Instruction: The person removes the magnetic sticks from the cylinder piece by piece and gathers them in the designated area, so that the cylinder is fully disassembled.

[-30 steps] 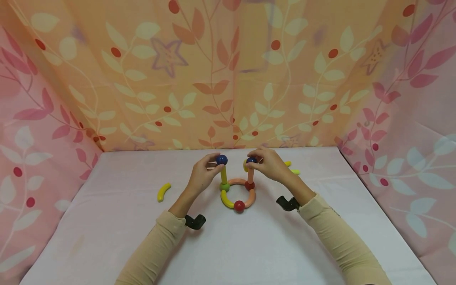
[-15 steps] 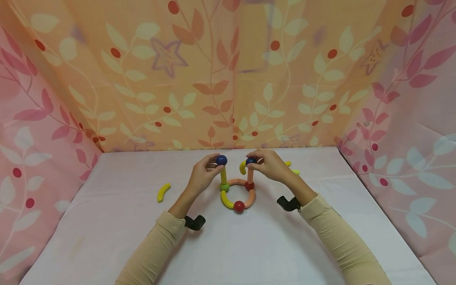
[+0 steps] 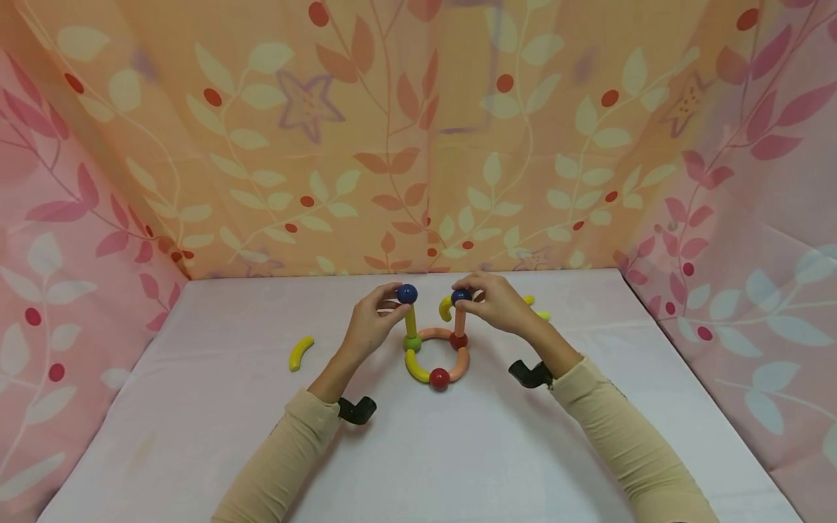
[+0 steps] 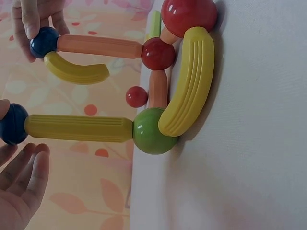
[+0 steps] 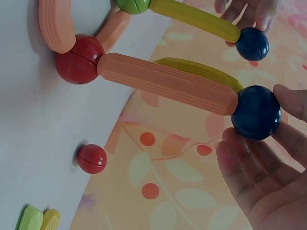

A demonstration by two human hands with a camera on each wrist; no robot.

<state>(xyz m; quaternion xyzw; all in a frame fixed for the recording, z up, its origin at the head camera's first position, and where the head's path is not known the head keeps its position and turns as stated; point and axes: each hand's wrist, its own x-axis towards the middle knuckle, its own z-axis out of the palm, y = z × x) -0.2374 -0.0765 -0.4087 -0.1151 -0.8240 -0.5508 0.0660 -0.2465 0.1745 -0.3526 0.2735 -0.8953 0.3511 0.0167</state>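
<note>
A ring of curved magnetic rods and balls lies on the table: a green ball (image 3: 412,343), a red ball (image 3: 458,340), a front red ball (image 3: 439,379), a yellow curved rod (image 4: 192,81) and two orange ones. From the green ball rises a straight yellow rod (image 4: 79,128) topped by a blue ball (image 3: 407,293), which my left hand (image 3: 371,319) holds between thumb and fingers. An upright orange rod (image 5: 168,84) stands on the right red ball. My right hand (image 3: 493,301) pinches its blue top ball (image 5: 256,112). Another yellow curved rod (image 4: 76,71) hangs from that ball.
A loose yellow curved rod (image 3: 301,353) lies left of the ring. Behind the right hand are a loose red ball (image 5: 91,159), a light green rod (image 5: 29,218) and a yellow piece (image 5: 50,219). Patterned cloth walls (image 3: 418,145) stand at the back and sides.
The yellow curved rod on the right blue ball has swung slightly left, showing more of itself. Both hands have stayed nearly still on the blue balls.
</note>
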